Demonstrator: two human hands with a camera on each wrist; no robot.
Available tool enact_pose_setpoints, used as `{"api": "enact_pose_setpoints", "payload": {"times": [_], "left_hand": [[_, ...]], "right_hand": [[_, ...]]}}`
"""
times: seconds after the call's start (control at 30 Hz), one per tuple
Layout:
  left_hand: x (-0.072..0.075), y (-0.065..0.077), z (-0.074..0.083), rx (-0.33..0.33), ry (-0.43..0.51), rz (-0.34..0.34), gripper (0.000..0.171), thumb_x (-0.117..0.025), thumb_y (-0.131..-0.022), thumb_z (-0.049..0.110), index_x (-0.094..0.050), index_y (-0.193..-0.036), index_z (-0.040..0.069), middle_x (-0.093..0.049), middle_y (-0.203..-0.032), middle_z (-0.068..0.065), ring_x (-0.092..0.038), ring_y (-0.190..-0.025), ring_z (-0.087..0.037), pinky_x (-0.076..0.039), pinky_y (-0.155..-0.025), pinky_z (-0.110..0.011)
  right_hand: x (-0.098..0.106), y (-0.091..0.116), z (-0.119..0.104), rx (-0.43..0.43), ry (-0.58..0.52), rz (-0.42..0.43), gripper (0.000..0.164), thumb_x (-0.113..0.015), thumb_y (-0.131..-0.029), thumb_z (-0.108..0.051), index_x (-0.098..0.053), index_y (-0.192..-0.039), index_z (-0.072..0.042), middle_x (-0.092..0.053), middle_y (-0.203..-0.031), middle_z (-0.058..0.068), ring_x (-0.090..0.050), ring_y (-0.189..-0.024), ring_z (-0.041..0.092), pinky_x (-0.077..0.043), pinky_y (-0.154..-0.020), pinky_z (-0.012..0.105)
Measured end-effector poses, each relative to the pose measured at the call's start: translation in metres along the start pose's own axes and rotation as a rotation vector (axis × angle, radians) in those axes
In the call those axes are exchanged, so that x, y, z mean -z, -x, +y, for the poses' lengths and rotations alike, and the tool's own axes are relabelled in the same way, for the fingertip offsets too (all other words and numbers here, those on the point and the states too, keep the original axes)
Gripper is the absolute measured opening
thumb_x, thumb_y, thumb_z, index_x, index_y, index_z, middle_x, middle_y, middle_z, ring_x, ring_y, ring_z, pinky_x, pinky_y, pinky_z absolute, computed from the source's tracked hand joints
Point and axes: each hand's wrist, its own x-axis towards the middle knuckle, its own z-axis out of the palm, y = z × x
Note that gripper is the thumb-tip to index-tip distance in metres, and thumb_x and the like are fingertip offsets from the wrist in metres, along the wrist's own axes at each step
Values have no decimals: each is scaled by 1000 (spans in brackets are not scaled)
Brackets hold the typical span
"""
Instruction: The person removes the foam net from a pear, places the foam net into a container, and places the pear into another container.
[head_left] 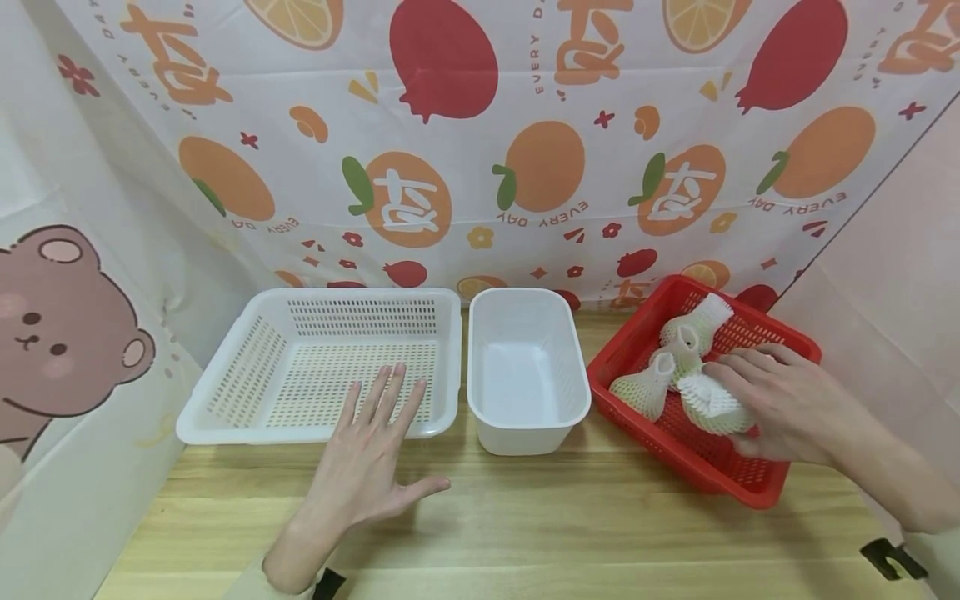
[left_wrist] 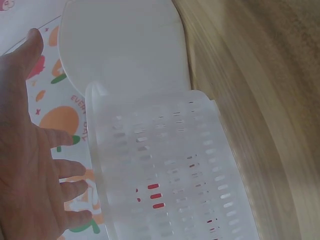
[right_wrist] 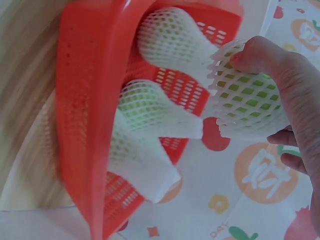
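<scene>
My right hand point(head_left: 787, 404) grips a green fruit in a white foam net point(right_wrist: 247, 102) over the right part of the red basket point(head_left: 693, 462). Green skin shows through the mesh, and the thumb presses on its side. Three more netted fruits point(right_wrist: 167, 42) lie beside it in the basket, their net ends pinched into narrow necks. My left hand point(head_left: 363, 467) has its fingers spread and holds nothing. In the head view its fingertips overlap the front part of the white slotted basket point(head_left: 221, 433); in the left wrist view they appear above that basket's rim.
A deep white plastic bin point(head_left: 525, 442) stands between the white basket and the red one. All three containers are on a wooden table point(head_left: 525, 533). Behind them hangs a fruit-print cloth point(head_left: 465, 192), and a bear-print cloth point(head_left: 67, 333) hangs at the left.
</scene>
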Motion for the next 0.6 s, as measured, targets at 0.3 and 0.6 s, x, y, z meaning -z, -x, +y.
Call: {"api": "enact_pose_setpoints", "payload": {"times": [0.3,0.6], "left_hand": [[0,-1,0,-6,-6,7,122,-24,-82,101,-38,-163,10,-36,-169,-24,-37,-157,-42,-32,-125,-68],[1,0,-1,-3,2,2,122,-24,-82,101,-39,-163,10,-34,-171,-23,-34,-158,-42,-30,-126,-67]], "right_hand": [[9,-10,-18,-7,-26,33,100,-100,-47,-50,-63,-131,-12,-75,-122,10,-68,-113,34,-56,-101,60],[14,-20,-41,-11,-50,43,99,-100,-47,-50,-64,-131,-13,-76,-124,10,-69,-114,32,-57,-100,59]]}}
